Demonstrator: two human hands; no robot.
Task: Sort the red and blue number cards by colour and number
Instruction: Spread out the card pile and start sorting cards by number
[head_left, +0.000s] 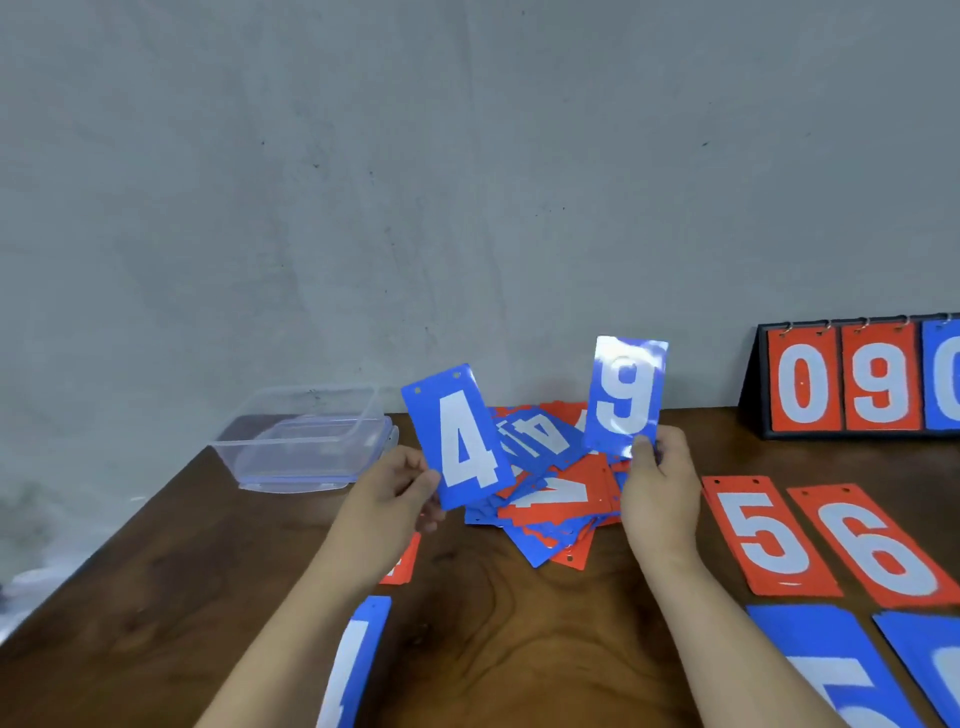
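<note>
Here the left hand (400, 483) pinched the lower edge of a blue rectangular card bearing a white 4 (460, 436), thumb in front and fingers curled behind, and held it upright with a slight tilt and its two punched holes at the top. The right hand (657, 488) gripped the bottom edge of a second glossy blue card (626, 395), whose white numeral read as 9 from this view, with the thumb pressed on its face. That card stood upright, a little higher than the 4. Between the two hands, and just beyond them, a loose heap of mixed red and blue number cards (556, 499) lay on the dark brown wooden table (519, 649). Just to the right of the right hand, a flat red card with a white 5 (766, 535) lay beside a red card with a white 6 (878, 545). Nearer than those, to the right of the right forearm, lay two blue cards (831, 665), both cut off by the frame so that their numerals could not be read. Under the left wrist a red card (402, 564) was mostly hidden. A blue card (358, 660) lay nearer still, beside the left forearm. To the left of the left hand stood a clear plastic box (306, 441), well apart from the heap. Far beyond the right hand, a black flip scoreboard (857, 379) showed red 0 and 9 cards against the grey wall.
</note>
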